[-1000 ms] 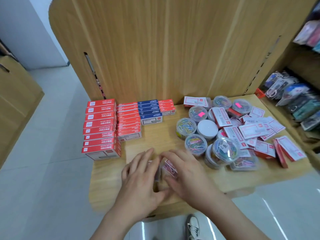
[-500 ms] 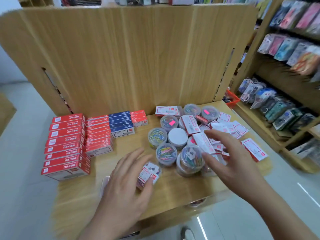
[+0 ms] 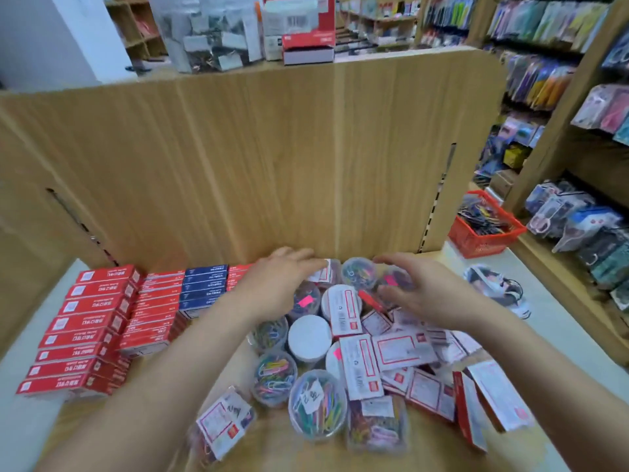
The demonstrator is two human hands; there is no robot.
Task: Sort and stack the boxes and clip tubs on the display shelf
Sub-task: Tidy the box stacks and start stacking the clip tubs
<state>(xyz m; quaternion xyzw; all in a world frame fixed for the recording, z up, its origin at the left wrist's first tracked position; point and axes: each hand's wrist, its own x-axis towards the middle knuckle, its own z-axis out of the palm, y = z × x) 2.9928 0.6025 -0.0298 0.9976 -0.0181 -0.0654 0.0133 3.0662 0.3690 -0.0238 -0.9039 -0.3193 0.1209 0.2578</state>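
On the wooden display shelf (image 3: 160, 396), neat rows of red boxes (image 3: 80, 332) and blue boxes (image 3: 204, 284) stand at the left. A jumble of round clear clip tubs (image 3: 316, 403) and white-and-red boxes (image 3: 401, 349) fills the middle and right. My left hand (image 3: 282, 277) hovers with fingers spread over a small white-and-red box (image 3: 321, 272) at the back. My right hand (image 3: 422, 291) reaches with relaxed, slightly bent fingers toward a tub of coloured clips (image 3: 357, 272) by the back panel. Neither hand grips anything. A clear rectangular clip box (image 3: 221, 424) lies near the front.
A tall wooden back panel (image 3: 272, 158) rises right behind the items. A red basket (image 3: 483, 229) sits at the right rear, a plastic-wrapped packet (image 3: 493, 284) lies on the white ledge beside it. Store racks of packaged goods (image 3: 578, 226) line the right side.
My left hand has let go of the clear clip box near the front. Both hands have moved forward to the back of the pile, and the view has tilted up.
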